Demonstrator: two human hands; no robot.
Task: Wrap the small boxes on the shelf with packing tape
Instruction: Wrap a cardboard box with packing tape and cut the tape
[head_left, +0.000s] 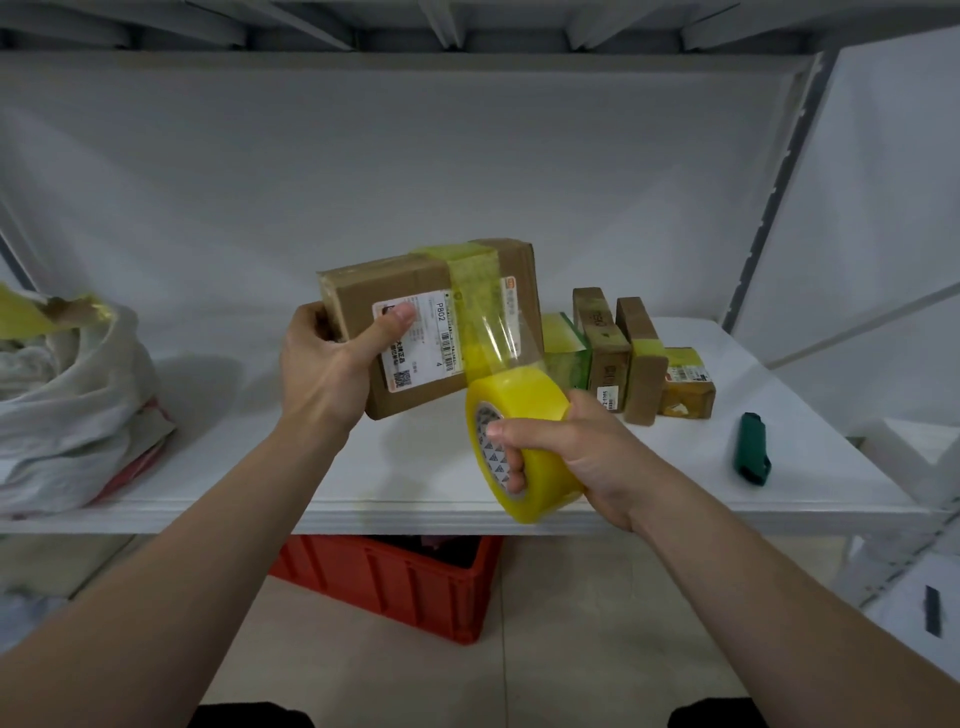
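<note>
My left hand (332, 364) grips a brown cardboard box (358, 299) with a white shipping label, held tilted above the white shelf (415, 467). A band of yellow tape runs over the box's top and front. My right hand (576, 447) grips the yellow tape roll (519, 400), fingers through its core, just below and right of the box. A clear strip of tape stretches from the roll up to the box. Several small taped boxes (644, 358) stand on the shelf behind the roll.
A green utility knife (751, 449) lies on the shelf at the right. A white sack (67, 405) with yellow-taped items sits at the shelf's left end. A red plastic crate (395, 582) stands on the floor under the shelf. Metal shelf uprights (774, 197) rise at the right.
</note>
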